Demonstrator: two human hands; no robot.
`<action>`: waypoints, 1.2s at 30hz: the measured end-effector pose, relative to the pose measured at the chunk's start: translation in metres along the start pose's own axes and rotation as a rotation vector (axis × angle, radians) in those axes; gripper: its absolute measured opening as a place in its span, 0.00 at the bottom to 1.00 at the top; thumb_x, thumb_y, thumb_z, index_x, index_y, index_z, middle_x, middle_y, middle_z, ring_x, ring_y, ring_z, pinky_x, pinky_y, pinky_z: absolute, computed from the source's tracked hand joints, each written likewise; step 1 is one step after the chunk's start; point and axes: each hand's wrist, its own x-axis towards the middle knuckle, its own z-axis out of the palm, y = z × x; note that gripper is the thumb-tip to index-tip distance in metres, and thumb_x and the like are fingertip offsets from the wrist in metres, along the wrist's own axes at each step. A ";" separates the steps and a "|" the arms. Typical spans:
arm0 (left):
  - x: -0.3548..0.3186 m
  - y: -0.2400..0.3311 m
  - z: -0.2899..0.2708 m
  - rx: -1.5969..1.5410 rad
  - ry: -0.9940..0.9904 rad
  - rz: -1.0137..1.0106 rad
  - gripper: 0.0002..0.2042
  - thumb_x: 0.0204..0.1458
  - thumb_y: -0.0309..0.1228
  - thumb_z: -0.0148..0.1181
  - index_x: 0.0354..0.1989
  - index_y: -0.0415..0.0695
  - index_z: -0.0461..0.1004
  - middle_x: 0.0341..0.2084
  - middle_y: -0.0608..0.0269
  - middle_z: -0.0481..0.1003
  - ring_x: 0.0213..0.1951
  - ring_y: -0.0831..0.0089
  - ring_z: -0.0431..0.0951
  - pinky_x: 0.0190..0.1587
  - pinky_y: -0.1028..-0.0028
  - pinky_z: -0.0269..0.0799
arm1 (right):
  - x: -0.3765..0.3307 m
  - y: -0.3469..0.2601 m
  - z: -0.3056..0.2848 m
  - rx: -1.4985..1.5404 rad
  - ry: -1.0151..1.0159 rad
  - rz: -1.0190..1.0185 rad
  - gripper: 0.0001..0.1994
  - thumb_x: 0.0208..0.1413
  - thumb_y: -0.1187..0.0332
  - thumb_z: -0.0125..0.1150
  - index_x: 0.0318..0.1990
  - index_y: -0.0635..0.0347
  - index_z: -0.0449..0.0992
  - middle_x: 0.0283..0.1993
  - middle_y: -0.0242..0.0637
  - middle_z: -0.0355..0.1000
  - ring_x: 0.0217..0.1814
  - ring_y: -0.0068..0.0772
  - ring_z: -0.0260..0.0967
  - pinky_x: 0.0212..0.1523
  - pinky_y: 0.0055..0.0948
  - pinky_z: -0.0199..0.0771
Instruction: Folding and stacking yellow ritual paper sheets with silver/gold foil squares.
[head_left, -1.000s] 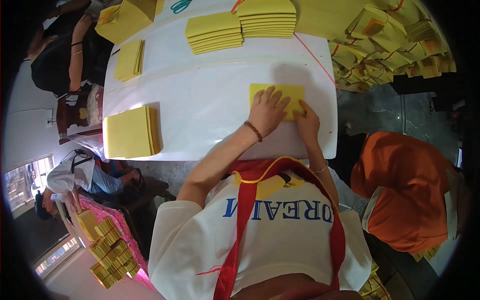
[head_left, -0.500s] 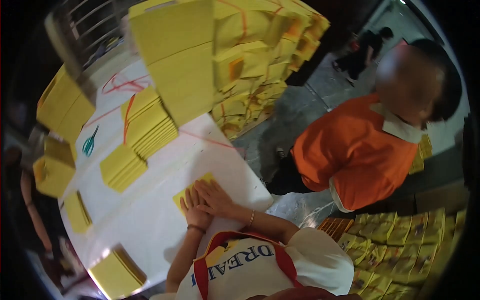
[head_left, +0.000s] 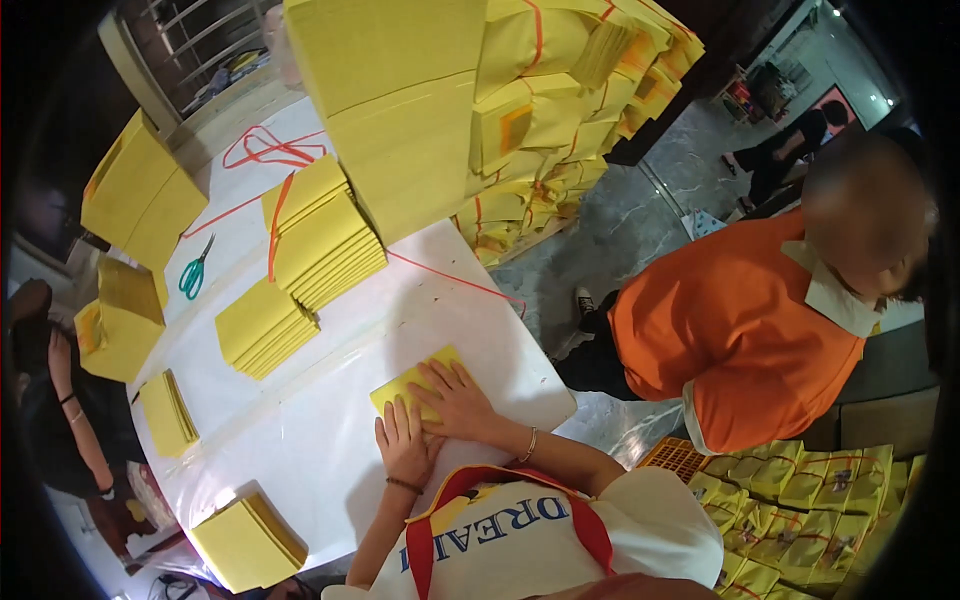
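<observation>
A flat yellow paper packet [head_left: 405, 388] lies on the white table [head_left: 340, 430] near its right-hand corner. Across the packet rests my right hand [head_left: 455, 398], palm down with its fingers spread; it presses on the paper without grasping it. My left hand [head_left: 404, 448] is at the packet's near-left edge, its fingers stretched out and the tips touching that edge. Farther up the table stand a larger fanned stack of yellow packets [head_left: 328, 245] and a smaller one [head_left: 262, 328], with a red strap [head_left: 281, 225] over the larger stack.
Teal-handled scissors [head_left: 194, 272] lie at the table's far left. Yellow stacks [head_left: 168, 412] line the left side. A tall yellow pile [head_left: 405, 140] rises at the back. A person in orange [head_left: 735, 315] is at the right, above strapped yellow bundles [head_left: 810, 520]. Another person's arm [head_left: 78, 420] shows far left.
My overlapped hands have moved apart: the right one slid onto the packet's middle with fingers spread, the left drew back to its near edge. The whole view has shifted slightly.
</observation>
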 end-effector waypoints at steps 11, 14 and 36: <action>-0.016 0.036 -0.019 -0.255 0.071 -0.016 0.20 0.43 0.29 0.56 0.48 0.43 0.67 0.46 0.55 0.66 0.53 0.58 0.62 0.52 0.57 0.55 | -0.007 0.002 0.017 -0.123 -0.011 -0.048 0.34 0.43 0.49 0.52 0.60 0.50 0.57 0.65 0.46 0.47 0.67 0.48 0.43 0.62 0.54 0.40; -0.015 0.047 -0.018 -0.165 0.093 0.006 0.21 0.43 0.27 0.54 0.49 0.44 0.66 0.48 0.54 0.65 0.53 0.58 0.62 0.53 0.58 0.56 | -0.006 0.014 0.022 -0.262 0.052 -0.088 0.33 0.44 0.51 0.52 0.60 0.50 0.58 0.64 0.47 0.49 0.67 0.48 0.43 0.61 0.54 0.42; 0.004 0.015 0.022 0.540 0.061 0.132 0.20 0.45 0.31 0.48 0.50 0.45 0.66 0.29 0.49 0.69 0.34 0.60 0.69 0.38 0.64 0.63 | -0.011 0.093 -0.005 2.071 0.410 0.804 0.14 0.57 0.70 0.48 0.50 0.59 0.64 0.45 0.40 0.69 0.49 0.36 0.66 0.52 0.38 0.67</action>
